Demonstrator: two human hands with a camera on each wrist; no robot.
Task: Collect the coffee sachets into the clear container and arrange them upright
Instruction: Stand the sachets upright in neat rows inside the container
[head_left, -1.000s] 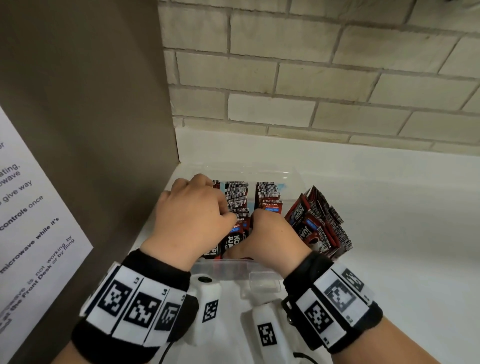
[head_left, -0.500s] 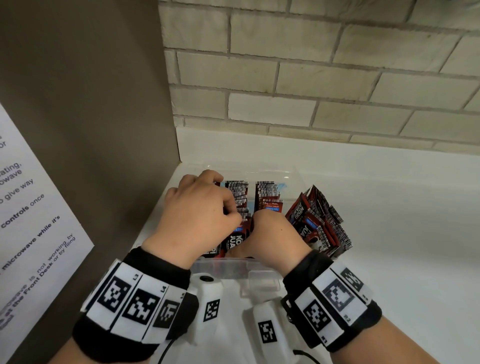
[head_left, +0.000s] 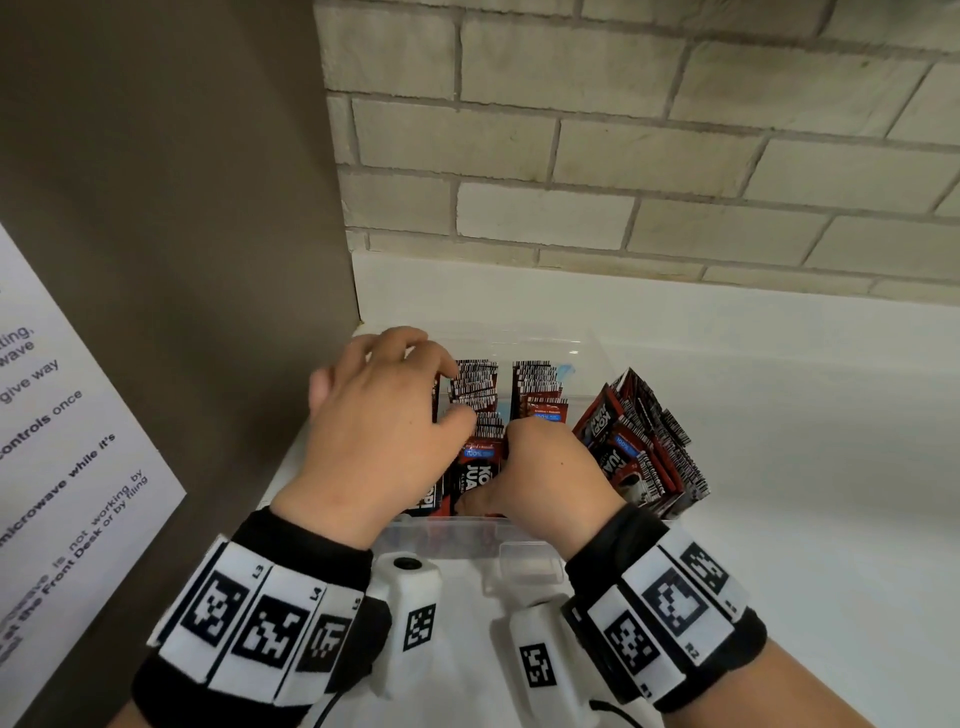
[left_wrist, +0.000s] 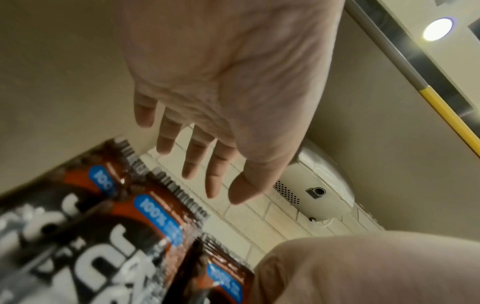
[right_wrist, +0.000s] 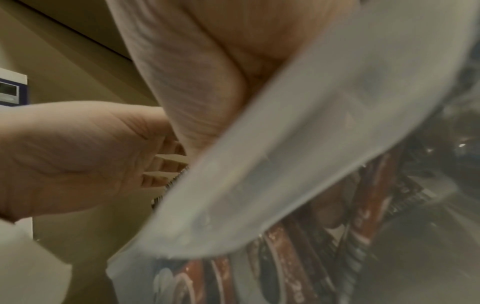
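- At left, our left hand (head_left: 379, 431) hovers over the sachets (head_left: 475, 395), fingers spread, holding nothing.
- Sachets stand inside the container (head_left: 441, 535) on the surface (head_left: 805, 519).
- Our right hand (head_left: 545, 478) reaches among them; its grip we cannot tell.

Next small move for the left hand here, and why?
Probably lower the left hand, fingers spread and holding nothing, onto the sachets in the clear container to square them upright; the right hand is already down among them, and a fanned bundle leans at the right side.
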